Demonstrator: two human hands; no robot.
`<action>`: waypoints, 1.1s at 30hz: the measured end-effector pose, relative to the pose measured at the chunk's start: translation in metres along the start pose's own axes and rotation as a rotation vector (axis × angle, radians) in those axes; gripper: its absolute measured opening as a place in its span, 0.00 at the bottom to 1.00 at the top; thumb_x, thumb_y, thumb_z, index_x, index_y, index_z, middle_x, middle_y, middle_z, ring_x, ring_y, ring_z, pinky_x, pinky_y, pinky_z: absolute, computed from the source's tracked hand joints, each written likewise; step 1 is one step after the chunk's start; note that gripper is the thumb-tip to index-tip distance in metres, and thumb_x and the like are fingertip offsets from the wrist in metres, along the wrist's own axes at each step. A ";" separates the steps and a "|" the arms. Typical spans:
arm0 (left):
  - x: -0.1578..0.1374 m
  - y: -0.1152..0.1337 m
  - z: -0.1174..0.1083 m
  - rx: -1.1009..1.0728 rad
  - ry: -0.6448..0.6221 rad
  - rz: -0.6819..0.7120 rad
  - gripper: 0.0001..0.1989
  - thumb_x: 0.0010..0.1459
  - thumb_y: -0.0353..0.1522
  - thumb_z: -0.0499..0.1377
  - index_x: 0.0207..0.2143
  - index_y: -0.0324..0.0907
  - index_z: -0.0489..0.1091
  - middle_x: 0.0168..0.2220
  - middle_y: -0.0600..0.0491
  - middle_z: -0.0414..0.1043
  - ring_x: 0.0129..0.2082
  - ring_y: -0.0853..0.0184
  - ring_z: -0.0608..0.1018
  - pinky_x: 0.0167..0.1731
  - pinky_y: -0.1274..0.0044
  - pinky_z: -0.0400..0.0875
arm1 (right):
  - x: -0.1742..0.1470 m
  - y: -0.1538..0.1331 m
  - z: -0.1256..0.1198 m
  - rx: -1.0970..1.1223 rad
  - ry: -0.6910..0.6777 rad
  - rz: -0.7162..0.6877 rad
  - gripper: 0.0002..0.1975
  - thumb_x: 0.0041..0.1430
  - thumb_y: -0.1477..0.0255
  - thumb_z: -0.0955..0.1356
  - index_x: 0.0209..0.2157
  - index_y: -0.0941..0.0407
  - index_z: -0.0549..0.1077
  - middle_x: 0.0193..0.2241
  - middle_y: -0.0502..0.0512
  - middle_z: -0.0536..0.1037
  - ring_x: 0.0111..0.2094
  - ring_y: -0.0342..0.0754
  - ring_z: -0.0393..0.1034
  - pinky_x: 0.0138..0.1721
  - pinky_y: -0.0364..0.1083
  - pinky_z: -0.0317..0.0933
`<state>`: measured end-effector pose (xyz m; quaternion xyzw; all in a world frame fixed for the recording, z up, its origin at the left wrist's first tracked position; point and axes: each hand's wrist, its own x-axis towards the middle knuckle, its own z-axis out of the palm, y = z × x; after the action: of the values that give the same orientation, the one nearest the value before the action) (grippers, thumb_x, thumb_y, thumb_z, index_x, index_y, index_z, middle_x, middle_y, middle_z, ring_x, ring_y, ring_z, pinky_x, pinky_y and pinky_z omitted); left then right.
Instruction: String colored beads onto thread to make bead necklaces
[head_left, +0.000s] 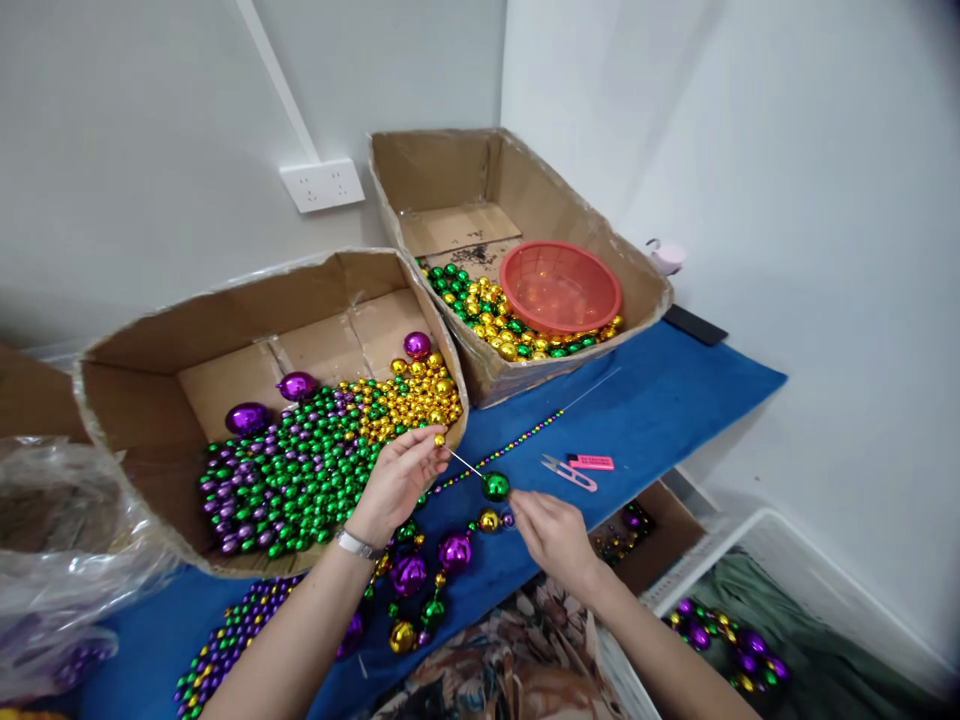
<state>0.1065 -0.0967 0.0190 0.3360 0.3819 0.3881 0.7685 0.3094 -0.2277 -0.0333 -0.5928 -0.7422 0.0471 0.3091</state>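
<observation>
My left hand [409, 475], fingers pinched, holds a small gold bead [439, 440] at the tip of a thin pale needle or stiff string [466, 463]. That line runs into a large shiny green bead [495, 487]. My right hand [551, 530] is closed at the green bead's near side, its fingertips gripping it; they partly hide the grip. From there a strung garland hangs onto the blue cloth, with a gold bead [489, 520] and big purple beads [455, 552]. Behind my hands lies a thin strand of tiny beads [517, 442].
Left, a cardboard box [135, 340] holds loose green, purple and gold beads. Another box [420, 170] behind contains more beads and a red basin [561, 285]. Pink thread snips [570, 474] and a pink lighter-like item [591, 462] lie on the blue cloth [675, 400]. Lower right stands a white bin [825, 570].
</observation>
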 end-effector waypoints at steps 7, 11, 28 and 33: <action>-0.005 0.002 0.008 0.071 0.035 0.040 0.14 0.48 0.34 0.68 0.38 0.40 0.76 0.32 0.51 0.76 0.32 0.70 0.77 0.33 0.79 0.72 | -0.003 0.002 -0.002 -0.079 -0.014 0.006 0.12 0.67 0.73 0.58 0.38 0.55 0.72 0.28 0.54 0.78 0.28 0.46 0.73 0.32 0.43 0.62; -0.003 -0.012 0.011 0.331 0.054 0.199 0.14 0.47 0.35 0.69 0.38 0.42 0.76 0.34 0.53 0.76 0.31 0.71 0.75 0.33 0.79 0.71 | -0.001 0.009 0.005 -0.134 -0.020 0.052 0.11 0.68 0.72 0.59 0.42 0.56 0.71 0.28 0.54 0.78 0.30 0.45 0.73 0.33 0.42 0.61; -0.006 -0.023 0.049 0.871 -0.158 0.472 0.09 0.58 0.38 0.59 0.36 0.47 0.78 0.36 0.52 0.79 0.37 0.61 0.78 0.41 0.72 0.71 | 0.023 0.018 0.000 0.268 -0.077 0.103 0.11 0.68 0.70 0.60 0.47 0.55 0.71 0.40 0.55 0.78 0.40 0.45 0.74 0.42 0.44 0.67; -0.007 -0.015 0.047 0.660 -0.168 0.357 0.12 0.59 0.40 0.59 0.40 0.43 0.76 0.38 0.50 0.79 0.39 0.62 0.79 0.41 0.73 0.73 | 0.027 0.010 -0.007 0.456 -0.045 0.158 0.13 0.69 0.68 0.59 0.39 0.56 0.73 0.29 0.52 0.77 0.30 0.43 0.73 0.33 0.42 0.67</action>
<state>0.1481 -0.1203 0.0318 0.6571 0.3577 0.3430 0.5680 0.3187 -0.2019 -0.0216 -0.5627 -0.6704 0.2504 0.4137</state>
